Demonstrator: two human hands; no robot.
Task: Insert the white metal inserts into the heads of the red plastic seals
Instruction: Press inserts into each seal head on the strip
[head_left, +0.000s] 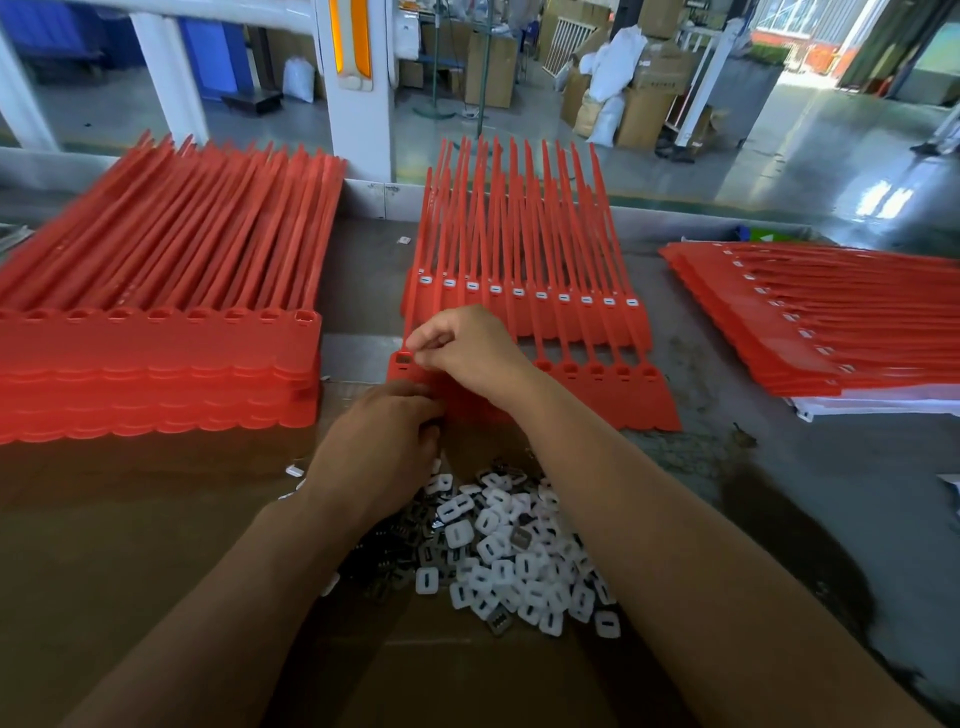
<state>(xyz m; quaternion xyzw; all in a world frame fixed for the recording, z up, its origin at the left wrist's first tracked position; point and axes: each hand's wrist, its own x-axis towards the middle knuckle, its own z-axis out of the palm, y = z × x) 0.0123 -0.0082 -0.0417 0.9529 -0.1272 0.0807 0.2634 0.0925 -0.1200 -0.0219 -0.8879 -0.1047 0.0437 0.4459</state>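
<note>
Two strips of joined red seals lie in the middle. The far strip (524, 312) has white inserts in all its heads. The near strip (613, 395) shows empty heads. My right hand (467, 353) reaches across to the near strip's leftmost head (402, 359), fingertips pinched together just above it; what they pinch is too small to make out. My left hand (384, 447) lies curled on the strip's near edge, its fingers hidden from me. A heap of white inserts (514, 551) sits on brown cardboard (156, 545) between my forearms.
A tall stack of red seal strips (156, 332) with empty heads stands on the left. Another stack with inserts fitted (810, 322) lies at the right on white sheets. A stray insert (403, 240) lies farther back. Beyond the bench edge are pillars, boxes and sacks.
</note>
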